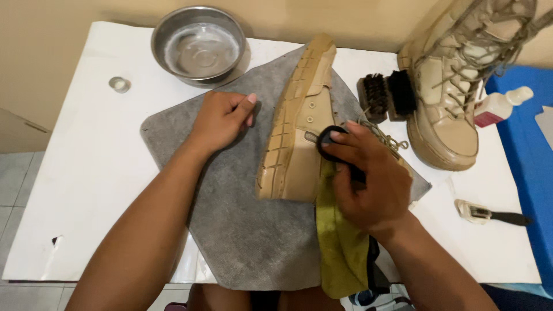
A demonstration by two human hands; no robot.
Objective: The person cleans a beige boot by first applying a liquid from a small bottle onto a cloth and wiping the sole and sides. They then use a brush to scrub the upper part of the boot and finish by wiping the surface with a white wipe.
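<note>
Seen from the head camera, looking down on a white table point(86, 173) with a grey mat point(242, 230) spread across its middle. Lying on its side on the mat, a tan boot point(296, 132), sole turned toward the left, toe pointing away toward the far wall. Left hand point(222, 118) resting on the mat just beside the sole, fingers loosely curled under, thumb out, gripping nothing. Right hand point(368, 181) over the boot's upper, fingers closed around a small black round thing point(329, 137) — a brush or applicator, hard to tell which — pressed against the boot's side near the eyelets. Also caught under that hand, an olive-green cloth point(340, 247), hanging down past the near edge of the mat. Loose laces point(385, 138) trailing out beside the fingers. At the far left of the table, a metal bowl point(199, 43), its rim touching the mat's far corner, and well apart from it a small round cap point(119, 84). To the right, a second tan boot point(455, 86) standing upright, laced, with two dark brushes point(386, 95) just beside it. Behind that boot, a white bottle point(500, 106) lying against a blue surface point(527, 173). Near the right edge — a small brush with a black handle point(492, 214).
</note>
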